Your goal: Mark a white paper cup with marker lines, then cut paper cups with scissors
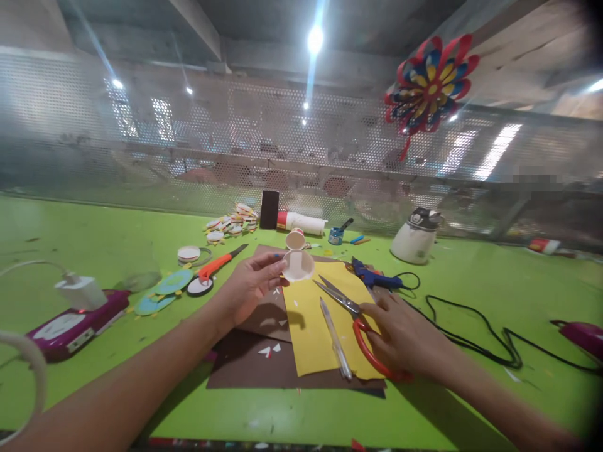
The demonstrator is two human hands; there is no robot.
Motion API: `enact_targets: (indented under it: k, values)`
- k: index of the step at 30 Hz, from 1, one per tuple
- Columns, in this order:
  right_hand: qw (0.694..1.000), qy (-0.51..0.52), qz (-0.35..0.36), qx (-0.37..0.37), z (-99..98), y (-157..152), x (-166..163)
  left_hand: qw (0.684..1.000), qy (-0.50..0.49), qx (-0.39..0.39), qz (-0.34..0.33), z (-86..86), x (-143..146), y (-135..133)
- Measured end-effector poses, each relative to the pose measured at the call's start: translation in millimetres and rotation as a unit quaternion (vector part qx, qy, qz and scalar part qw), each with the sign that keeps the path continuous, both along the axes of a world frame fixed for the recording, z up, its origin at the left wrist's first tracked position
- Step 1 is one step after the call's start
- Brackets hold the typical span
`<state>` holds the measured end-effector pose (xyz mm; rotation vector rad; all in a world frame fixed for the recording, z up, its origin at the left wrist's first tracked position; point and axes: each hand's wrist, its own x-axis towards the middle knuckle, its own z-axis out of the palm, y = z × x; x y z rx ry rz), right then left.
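My left hand (252,282) pinches the rim of a pale, round, shallow paper cup piece (298,267), its hollow side facing me. My right hand (400,326) is closed around the red handles of the scissors (346,304); their blades point up-left, slightly parted, toward the cup piece. Beneath them lies a yellow paper sheet (306,342) on dark brown sheets (240,370). A clear pen (335,339) rests on the yellow sheet, left of the scissors. Small white paper scraps (268,351) are scattered on the brown sheets. Another paper cup (295,238) is just behind the held piece.
On the green table (254,414) lie a utility knife (217,269), blue-green paper discs (172,282), a purple power strip (85,323) and a blue glue gun (377,276) with its black cord. Farther back are stacked paper discs (235,220), cups (304,223) and a white kettle-like container (414,242).
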<state>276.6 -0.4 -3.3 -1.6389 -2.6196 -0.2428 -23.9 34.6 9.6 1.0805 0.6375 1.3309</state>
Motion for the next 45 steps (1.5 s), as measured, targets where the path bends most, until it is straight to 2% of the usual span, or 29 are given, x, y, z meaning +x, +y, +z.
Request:
enact_targets:
  k: [4, 9, 14, 21, 23, 26, 30, 38, 45]
  values:
    - [0.998, -0.013, -0.05, -0.033, 0.7, 2.5, -4.2, 1.0, 0.004, -0.003, 0.01, 0.9, -0.7, 2.5]
    - [0.994, -0.005, -0.073, -0.08, 4.6, 5.6, -6.1, 0.999, 0.018, 0.005, 0.031, 2.6, -0.3, 1.3]
    - [0.982, 0.083, -0.099, -0.139, 8.6, 15.0, -2.6, 0.995, 0.063, 0.04, 0.069, 7.4, 0.8, -1.2]
    - [0.968, 0.181, -0.12, -0.126, 21.3, 15.2, 9.1, 0.974, 0.134, 0.107, 0.145, 11.1, 2.0, -5.9]
    - [0.954, 0.25, -0.102, -0.129, 28.4, 4.5, 9.7, 0.968, 0.152, 0.119, 0.163, 9.7, 0.6, -4.1]
    - [0.932, 0.338, -0.037, -0.123, 39.3, -18.0, 1.1, 0.955, 0.178, 0.139, 0.191, 7.5, -2.1, -0.6]
    - [0.923, 0.345, -0.004, -0.169, 46.4, -38.7, -22.8, 0.945, 0.207, 0.151, 0.204, 7.3, -3.7, 1.0]
    - [0.896, 0.405, 0.037, -0.178, 28.0, -23.9, -41.5, 0.951, 0.221, 0.133, 0.173, 9.7, -2.5, -2.6]
    - [0.885, 0.434, 0.046, -0.165, 26.5, -23.7, -45.7, 0.953, 0.227, 0.125, 0.157, 9.8, -2.0, -2.8]
